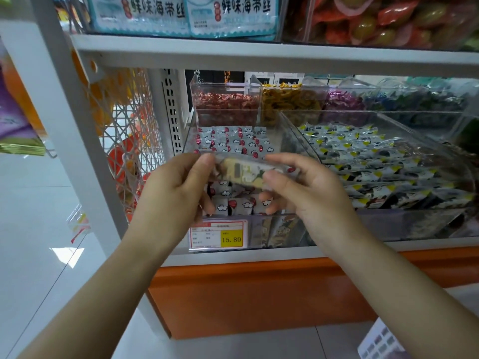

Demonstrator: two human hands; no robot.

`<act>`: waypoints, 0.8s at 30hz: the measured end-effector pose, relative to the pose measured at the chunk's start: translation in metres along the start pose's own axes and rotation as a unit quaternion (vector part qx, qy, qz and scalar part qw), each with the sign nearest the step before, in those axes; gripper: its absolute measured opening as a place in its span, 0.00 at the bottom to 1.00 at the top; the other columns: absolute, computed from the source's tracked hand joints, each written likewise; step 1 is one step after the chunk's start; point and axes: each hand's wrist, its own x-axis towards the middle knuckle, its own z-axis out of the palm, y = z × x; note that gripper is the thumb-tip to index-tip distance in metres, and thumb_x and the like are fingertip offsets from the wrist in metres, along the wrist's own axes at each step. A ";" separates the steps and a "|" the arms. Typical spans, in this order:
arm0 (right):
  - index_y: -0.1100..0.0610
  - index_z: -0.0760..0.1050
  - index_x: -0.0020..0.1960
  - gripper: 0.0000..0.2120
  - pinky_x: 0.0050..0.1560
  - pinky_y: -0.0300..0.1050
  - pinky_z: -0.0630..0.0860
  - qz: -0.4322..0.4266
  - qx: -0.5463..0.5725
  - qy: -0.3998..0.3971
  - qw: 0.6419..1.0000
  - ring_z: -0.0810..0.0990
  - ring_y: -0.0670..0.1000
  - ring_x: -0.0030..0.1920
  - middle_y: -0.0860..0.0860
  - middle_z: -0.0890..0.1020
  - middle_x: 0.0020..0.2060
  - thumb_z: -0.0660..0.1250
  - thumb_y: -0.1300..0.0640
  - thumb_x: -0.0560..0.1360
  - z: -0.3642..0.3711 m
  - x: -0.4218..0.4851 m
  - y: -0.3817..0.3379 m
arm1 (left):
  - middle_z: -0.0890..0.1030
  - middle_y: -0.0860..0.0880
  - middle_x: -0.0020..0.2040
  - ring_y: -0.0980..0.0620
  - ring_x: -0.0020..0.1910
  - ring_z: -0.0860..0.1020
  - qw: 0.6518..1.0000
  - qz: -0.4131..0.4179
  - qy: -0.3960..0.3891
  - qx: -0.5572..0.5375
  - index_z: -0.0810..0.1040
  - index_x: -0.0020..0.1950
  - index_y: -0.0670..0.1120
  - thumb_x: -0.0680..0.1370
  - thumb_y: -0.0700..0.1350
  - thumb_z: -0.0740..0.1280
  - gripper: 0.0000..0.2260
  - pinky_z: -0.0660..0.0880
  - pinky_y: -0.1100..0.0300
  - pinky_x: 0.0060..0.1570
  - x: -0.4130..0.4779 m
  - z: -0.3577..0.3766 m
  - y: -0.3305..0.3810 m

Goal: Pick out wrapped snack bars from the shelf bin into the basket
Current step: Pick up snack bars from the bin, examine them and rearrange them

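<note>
Here, a pale-yellow snack bar (245, 173), clear-wrapped, horizontal.

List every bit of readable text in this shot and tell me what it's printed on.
"鲜味海带丝": on each of the two pale blue packets at the top.
"15.80": on the yellow patch of the price tag.
Price tag's small print: too blurred to read.
Print on the held snack bar: too blurred to read.

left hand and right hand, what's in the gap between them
In the head view, one wrapped snack bar spans the gap, its ends pinched by the left hand and the right hand, over the clear bin.
</note>
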 end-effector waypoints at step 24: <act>0.56 0.69 0.54 0.10 0.40 0.47 0.82 0.018 0.006 0.179 0.984 0.79 0.42 0.27 0.49 0.77 0.40 0.67 0.63 0.75 0.017 0.054 0.003 | 0.63 0.45 0.74 0.46 0.75 0.56 0.706 0.051 -0.315 0.633 0.68 0.70 0.49 0.75 0.68 0.45 0.33 0.54 0.41 0.71 0.126 0.003 -0.023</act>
